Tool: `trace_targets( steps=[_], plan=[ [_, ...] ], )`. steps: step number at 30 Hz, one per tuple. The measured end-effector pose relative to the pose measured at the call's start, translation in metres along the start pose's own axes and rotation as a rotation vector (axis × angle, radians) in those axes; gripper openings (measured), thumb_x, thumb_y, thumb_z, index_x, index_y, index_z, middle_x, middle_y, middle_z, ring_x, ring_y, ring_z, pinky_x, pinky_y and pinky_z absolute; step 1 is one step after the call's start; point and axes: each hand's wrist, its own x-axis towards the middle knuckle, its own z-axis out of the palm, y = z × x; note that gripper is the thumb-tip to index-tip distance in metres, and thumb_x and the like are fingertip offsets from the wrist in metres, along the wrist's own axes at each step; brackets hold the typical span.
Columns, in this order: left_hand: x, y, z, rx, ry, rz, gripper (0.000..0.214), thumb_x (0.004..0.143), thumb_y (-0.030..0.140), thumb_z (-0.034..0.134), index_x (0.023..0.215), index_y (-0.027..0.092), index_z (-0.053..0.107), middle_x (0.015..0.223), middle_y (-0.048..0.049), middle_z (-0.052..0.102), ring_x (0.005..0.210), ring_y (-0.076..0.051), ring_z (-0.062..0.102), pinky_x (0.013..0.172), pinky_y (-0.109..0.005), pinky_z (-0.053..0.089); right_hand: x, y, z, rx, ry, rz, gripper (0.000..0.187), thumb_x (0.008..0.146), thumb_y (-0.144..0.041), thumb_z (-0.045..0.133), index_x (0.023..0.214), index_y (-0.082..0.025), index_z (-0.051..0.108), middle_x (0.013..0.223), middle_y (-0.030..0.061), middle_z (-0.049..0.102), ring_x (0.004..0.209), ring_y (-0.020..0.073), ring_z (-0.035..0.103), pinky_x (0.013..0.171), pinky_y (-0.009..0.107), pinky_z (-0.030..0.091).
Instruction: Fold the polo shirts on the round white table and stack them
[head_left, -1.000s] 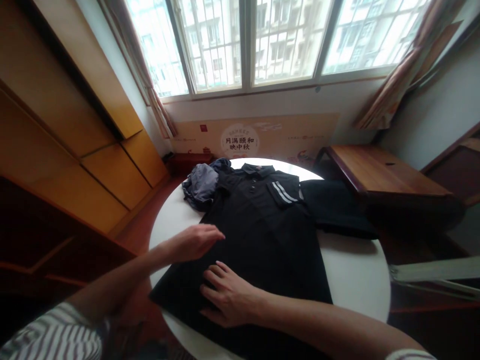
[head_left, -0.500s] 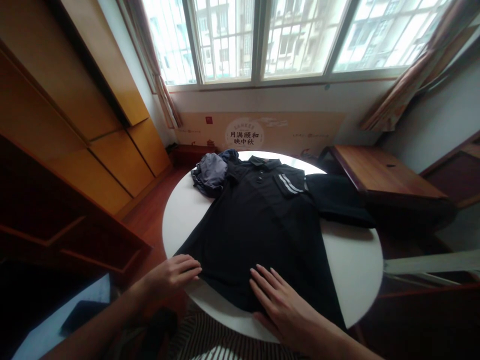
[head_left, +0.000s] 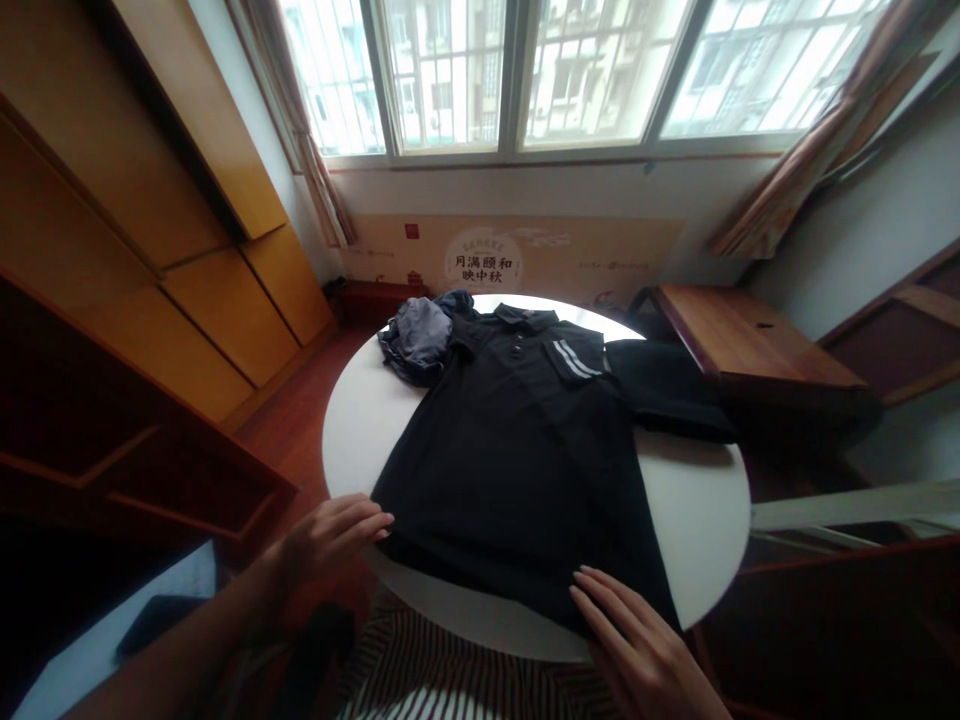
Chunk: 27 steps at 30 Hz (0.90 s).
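Left hand (head_left: 326, 545), right hand (head_left: 637, 640) flank black polo shirt (head_left: 517, 480)

Round white table (head_left: 697, 530) mid-frame. Crumpled grey cloth (head_left: 415, 340) on it at 11 o'clock; dark folded garment (head_left: 667, 395) at 2 o'clock, overhanging rim. Wooden side table (head_left: 757, 335) just beyond, 2 o'clock. Honey-wood wardrobe doors (head_left: 202, 290) at 10 o'clock. Barred window (head_left: 577, 75) at 12, curtains (head_left: 795, 170) tied beside it. Cream banner with Chinese characters (head_left: 484, 260) below sill. Red-brown wood floor (head_left: 289, 430) at 9. Pale rail (head_left: 840, 505) at 3.
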Motion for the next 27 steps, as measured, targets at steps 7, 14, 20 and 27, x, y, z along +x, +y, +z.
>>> trace_targets(
  steps=[7, 14, 20, 27],
  plan=[
    [-0.016, -0.009, 0.001, 0.056, -0.257, 0.153, 0.038, 0.094, 0.004, 0.046, 0.128, 0.017, 0.056, 0.088, -0.0069, 0.068, 0.079, -0.016, 0.065, 0.080, -0.031, 0.058, -0.035, 0.023, -0.025, -0.101, 0.008, 0.044, 0.040, 0.092, -0.009, 0.041, 0.121, -0.014, 0.067, 0.114, 0.0097, 0.072, 0.103, 0.0204, 0.069, 0.085, 0.028, 0.059],
    [-0.022, -0.006, 0.012, 0.119, -0.144, -0.240, 0.050, 0.078, -0.009, 0.035, 0.112, 0.019, 0.059, 0.089, -0.0032, 0.062, 0.078, -0.014, 0.061, 0.073, -0.024, 0.055, -0.059, 0.024, -0.032, -0.048, -0.055, 0.149, 0.057, 0.090, -0.004, 0.039, 0.144, -0.018, 0.053, 0.142, 0.0098, 0.057, 0.127, 0.0235, 0.057, 0.099, 0.033, 0.054],
    [-0.042, -0.013, -0.001, 0.003, -0.002, -0.414, 0.039, 0.073, -0.005, 0.038, 0.095, 0.019, 0.059, 0.081, 0.0001, 0.057, 0.070, -0.010, 0.059, 0.067, -0.017, 0.050, -0.071, 0.028, -0.040, 0.063, 0.015, 0.267, 0.073, 0.083, 0.002, 0.037, 0.150, -0.027, 0.046, 0.153, 0.0049, 0.046, 0.135, 0.0224, 0.051, 0.110, 0.033, 0.046],
    [-0.075, -0.023, -0.004, -0.149, -0.125, -0.525, 0.030, 0.075, 0.003, 0.040, 0.086, 0.019, 0.063, 0.076, 0.0000, 0.058, 0.065, -0.010, 0.060, 0.061, -0.014, 0.049, -0.085, 0.037, -0.046, 0.101, 0.066, 0.450, 0.059, 0.087, -0.006, 0.043, 0.139, -0.028, 0.059, 0.143, 0.0015, 0.058, 0.117, 0.0192, 0.065, 0.097, 0.021, 0.053]
  ],
)
